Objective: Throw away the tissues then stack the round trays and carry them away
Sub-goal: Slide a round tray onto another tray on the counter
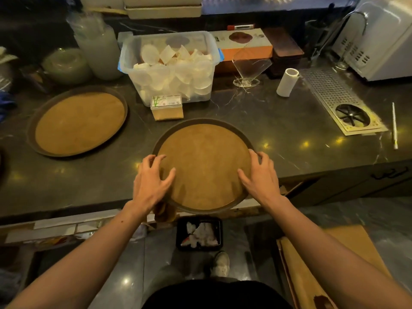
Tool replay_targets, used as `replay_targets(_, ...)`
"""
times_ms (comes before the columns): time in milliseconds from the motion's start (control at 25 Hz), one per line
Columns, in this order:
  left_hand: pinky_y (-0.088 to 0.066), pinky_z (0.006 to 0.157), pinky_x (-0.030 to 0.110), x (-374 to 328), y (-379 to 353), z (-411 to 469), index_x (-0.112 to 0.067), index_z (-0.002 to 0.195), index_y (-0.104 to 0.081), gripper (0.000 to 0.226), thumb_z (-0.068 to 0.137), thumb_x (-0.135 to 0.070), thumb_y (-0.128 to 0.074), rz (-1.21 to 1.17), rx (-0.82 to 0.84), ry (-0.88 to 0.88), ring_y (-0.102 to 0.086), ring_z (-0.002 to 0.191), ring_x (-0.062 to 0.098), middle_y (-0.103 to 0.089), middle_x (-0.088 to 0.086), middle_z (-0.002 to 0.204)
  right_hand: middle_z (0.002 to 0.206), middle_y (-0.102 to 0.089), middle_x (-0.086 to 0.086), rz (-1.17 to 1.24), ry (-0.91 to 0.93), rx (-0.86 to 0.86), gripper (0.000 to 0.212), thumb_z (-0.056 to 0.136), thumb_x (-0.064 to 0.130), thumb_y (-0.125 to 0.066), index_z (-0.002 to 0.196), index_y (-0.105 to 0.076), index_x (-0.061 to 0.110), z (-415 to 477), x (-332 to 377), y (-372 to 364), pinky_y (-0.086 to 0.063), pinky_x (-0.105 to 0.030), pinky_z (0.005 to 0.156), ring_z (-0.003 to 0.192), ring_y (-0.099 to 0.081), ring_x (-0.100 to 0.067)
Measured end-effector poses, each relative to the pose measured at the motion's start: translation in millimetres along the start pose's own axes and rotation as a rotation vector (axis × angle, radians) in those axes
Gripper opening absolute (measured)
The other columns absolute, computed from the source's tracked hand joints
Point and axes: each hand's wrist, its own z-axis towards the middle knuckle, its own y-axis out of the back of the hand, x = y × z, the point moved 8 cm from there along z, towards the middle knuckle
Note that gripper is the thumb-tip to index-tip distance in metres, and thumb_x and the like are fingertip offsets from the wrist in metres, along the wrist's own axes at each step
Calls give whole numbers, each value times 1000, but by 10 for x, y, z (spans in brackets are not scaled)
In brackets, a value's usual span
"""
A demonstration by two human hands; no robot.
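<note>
A round brown tray (204,152) with a dark rim lies at the counter's front edge, its near side overhanging the edge. My left hand (151,179) grips its left rim with the thumb on top. On the tray's right rim my right hand (259,175) holds it the same way. A second round tray (78,121) rests flat on the counter to the left, apart from both hands. White crumpled tissues (201,235) lie in a black bin (180,233) on the floor just below the held tray.
A clear plastic tub (169,70) of white cups and a small toothpick box (167,107) stand behind the trays. A paper roll (287,82), a clear holder (248,68) and a steel drain grate (341,101) sit at right. Cardboard (312,264) lies on the floor.
</note>
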Motion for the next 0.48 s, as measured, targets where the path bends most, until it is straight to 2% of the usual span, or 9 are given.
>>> replay_targets(320, -39, 102, 60, 278, -206, 248, -28, 144, -27, 76, 83, -65, -53, 5, 85, 237, -35, 134, 34, -27, 10, 150, 148, -30, -16, 63, -117, 110, 76, 89, 52, -56, 149, -21, 22, 356, -328, -197, -43, -49, 99, 134, -34, -33)
replay_targets(480, -40, 102, 60, 343, -270, 372, -26, 146, -23, 83, 80, -63, -58, -24, 103, 291, -33, 135, 38, -26, 15, 151, 146, -33, -13, 120, -154, 150, 79, 89, 53, -56, 150, -18, 20, 428, -298, -289, -43, -48, 97, 132, -37, -31)
